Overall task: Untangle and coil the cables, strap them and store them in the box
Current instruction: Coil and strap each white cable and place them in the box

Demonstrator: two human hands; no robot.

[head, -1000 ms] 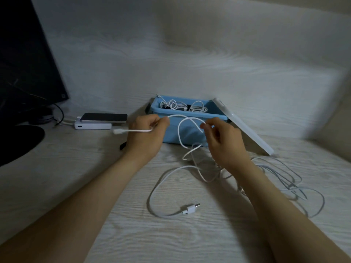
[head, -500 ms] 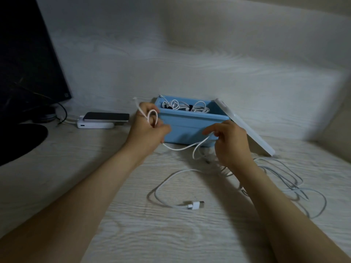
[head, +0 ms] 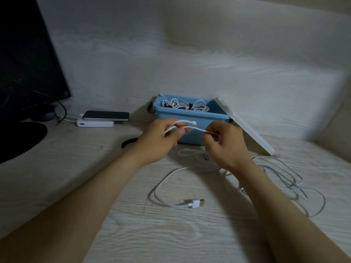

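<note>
We can read no text, brand or number anywhere. We see one small pale mark [head: 66, 93] on the lower corner of the black flat monitor [head: 28, 59], but it is too small and blurred for us to make out.

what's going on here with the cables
A person is coiling a white cable in front of an open blue box. The left hand grips the folded loops with one end sticking out; the right hand pinches the next stretch. A USB plug and more loose cables lie on the desk. Coiled cables sit in the box.
</note>
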